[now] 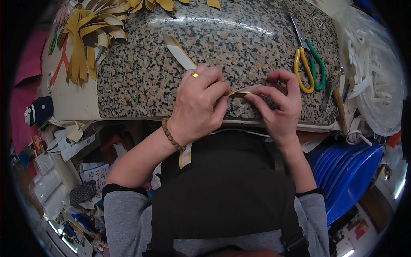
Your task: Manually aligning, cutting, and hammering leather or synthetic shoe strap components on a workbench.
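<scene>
Tan-and-white strip (240, 92) spans the gap between left hand (200, 103) and right hand (277, 105), both pinching it over the speckled tabletop (141, 81), scissors (305, 48) lying to the right.

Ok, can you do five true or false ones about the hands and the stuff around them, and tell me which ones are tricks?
1. The left hand and the right hand both have fingers on a thin yellow-and-white strip. True.
2. The scissors are in the right hand. False: the scissors lie on the speckled tabletop.
3. There is a gold-coloured ring on the left hand. True.
4. The beaded bracelet is on the right wrist. False: the bracelet is on the left wrist.
5. The clear bag on the right side has white things in it. True.
</scene>
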The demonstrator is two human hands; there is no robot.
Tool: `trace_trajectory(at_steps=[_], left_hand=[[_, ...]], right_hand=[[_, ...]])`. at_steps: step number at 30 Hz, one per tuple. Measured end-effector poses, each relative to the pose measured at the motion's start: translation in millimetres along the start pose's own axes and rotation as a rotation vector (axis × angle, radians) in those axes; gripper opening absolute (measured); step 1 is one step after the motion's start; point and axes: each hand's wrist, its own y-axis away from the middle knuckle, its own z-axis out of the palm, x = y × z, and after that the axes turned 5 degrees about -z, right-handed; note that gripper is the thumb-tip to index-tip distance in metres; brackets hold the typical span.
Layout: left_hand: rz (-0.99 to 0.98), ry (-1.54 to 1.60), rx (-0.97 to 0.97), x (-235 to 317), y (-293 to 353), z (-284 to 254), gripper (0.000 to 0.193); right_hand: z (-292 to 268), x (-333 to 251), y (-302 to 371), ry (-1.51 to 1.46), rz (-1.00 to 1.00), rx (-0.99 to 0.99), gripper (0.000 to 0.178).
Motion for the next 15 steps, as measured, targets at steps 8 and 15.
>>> trace_trajectory(at_steps=[8, 15], left_hand=[[0.024, -0.018, -0.015, 8.4, -9.9, -1.1, 0.016], [-0.018, -0.069, -0.073, 9.4, -7.4, 3.5, 0.014]], right_hand=[[-3.3, 12.5, -0.1, 0.002, 0.008, -0.05, 0.024], [-9.9, 14.0, 1.3, -0.063, 0.03, 0.002, 0.024]])
